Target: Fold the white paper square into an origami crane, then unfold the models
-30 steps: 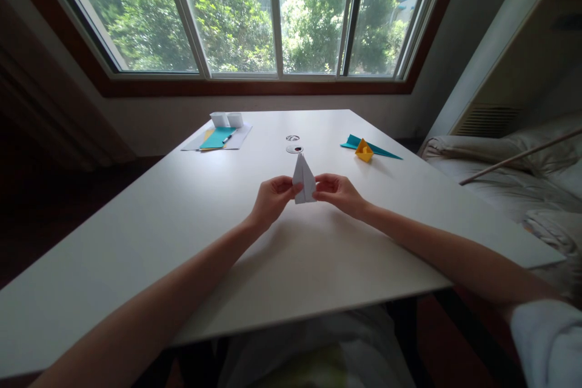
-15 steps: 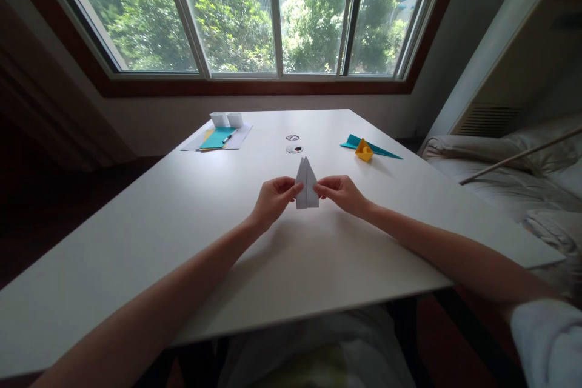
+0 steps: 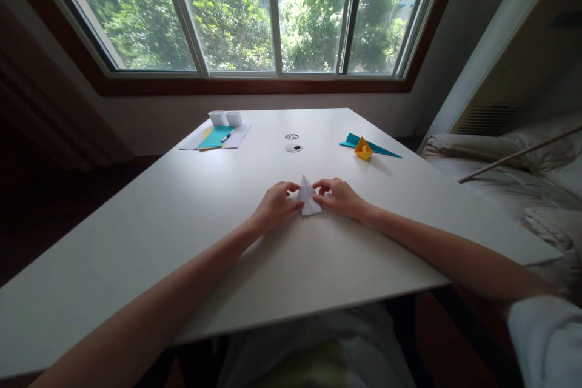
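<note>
A small piece of folded white paper (image 3: 310, 199), pointed at its far end, is at the middle of the white table (image 3: 173, 230), low at the tabletop. My left hand (image 3: 278, 201) grips its left edge, with the thumb on the near part and the fingers curled beside it. Along the right edge, my right hand (image 3: 339, 196) holds the paper with thumb and bent fingers. A centre crease runs down toward its flat near edge. The fingertips under the paper are hidden.
Back left are coloured paper sheets (image 3: 216, 137), a pen (image 3: 228, 134) and two white paper boxes (image 3: 225, 118). At the right, a yellow paper boat (image 3: 363, 149) stands by a teal paper plane (image 3: 384, 150). Round table inserts (image 3: 293, 148) lie beyond my hands.
Both hands have lowered the folded paper toward me and down to the tabletop. It was held more upright before, with its two-flap front showing.
</note>
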A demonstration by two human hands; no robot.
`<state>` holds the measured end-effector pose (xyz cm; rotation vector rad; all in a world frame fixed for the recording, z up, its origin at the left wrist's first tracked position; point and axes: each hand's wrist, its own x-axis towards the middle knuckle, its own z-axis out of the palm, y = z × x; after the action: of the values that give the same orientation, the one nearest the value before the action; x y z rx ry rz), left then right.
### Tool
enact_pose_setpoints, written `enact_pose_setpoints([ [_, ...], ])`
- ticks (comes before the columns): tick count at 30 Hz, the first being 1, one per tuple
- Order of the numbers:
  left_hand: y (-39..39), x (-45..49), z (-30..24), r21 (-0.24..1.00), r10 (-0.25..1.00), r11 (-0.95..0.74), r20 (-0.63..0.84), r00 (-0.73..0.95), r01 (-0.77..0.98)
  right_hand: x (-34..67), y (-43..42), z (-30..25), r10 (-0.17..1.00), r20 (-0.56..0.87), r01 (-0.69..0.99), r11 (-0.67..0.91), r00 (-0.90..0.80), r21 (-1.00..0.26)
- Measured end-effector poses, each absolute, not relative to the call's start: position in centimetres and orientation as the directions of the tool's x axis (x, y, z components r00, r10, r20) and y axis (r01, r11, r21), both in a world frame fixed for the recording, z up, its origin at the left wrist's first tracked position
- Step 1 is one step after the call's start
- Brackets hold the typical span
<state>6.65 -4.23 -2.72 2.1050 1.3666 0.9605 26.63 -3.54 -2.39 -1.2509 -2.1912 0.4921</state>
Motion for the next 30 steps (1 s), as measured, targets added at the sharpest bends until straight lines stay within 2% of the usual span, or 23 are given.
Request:
enact_pose_setpoints([
  [3,-4.2,6.7,-2.7,0.581,0.914,-0.404,0.292,0.282,0.707,26.8,-3.2,-2.6,0.848,0.290,0.674,0.528,-0.443,-0.517],
  [8,-4.1,6.7,-2.9,0.524,0.917,-0.397,0.269,0.296,0.753,27.5,-2.8,-2.3,0.804,0.256,0.611,0.580,-0.538,-0.538],
  [18,-4.3,6.9,-3.1,0.568,0.867,-0.496,0.357,0.346,0.657,27.4,-2.9,-2.3,0.811,0.201,0.583,0.544,-0.550,-0.603],
  [30,-4.6,7.0,-2.2,0.578,0.891,-0.444,0.208,0.403,0.684,27.9,-2.5,-2.6,0.804,0.169,0.588,0.543,-0.570,-0.599],
])
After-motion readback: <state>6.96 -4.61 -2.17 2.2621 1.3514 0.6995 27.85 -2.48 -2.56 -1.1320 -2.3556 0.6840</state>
